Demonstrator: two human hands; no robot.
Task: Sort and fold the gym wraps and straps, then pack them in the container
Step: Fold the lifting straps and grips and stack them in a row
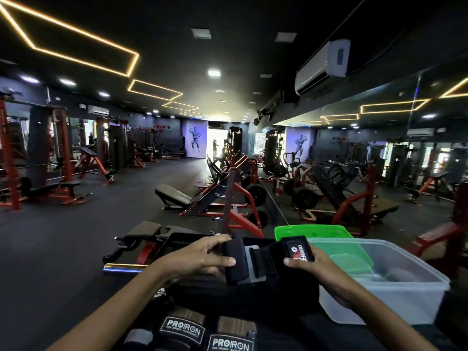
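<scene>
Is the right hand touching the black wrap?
Touching: the head view shows the right hand pinching the black wrap at its labelled end.

The two PROIRON-labelled wraps (205,333) are cut off by the bottom edge. The right hand (316,267) covers part of the black wrap's (255,259) red logo. The container's (395,287) contents show only as grey blur.

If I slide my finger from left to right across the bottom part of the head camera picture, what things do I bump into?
Left hand → black wrap held between both hands → right hand → clear plastic container with the green lid behind it.
</scene>
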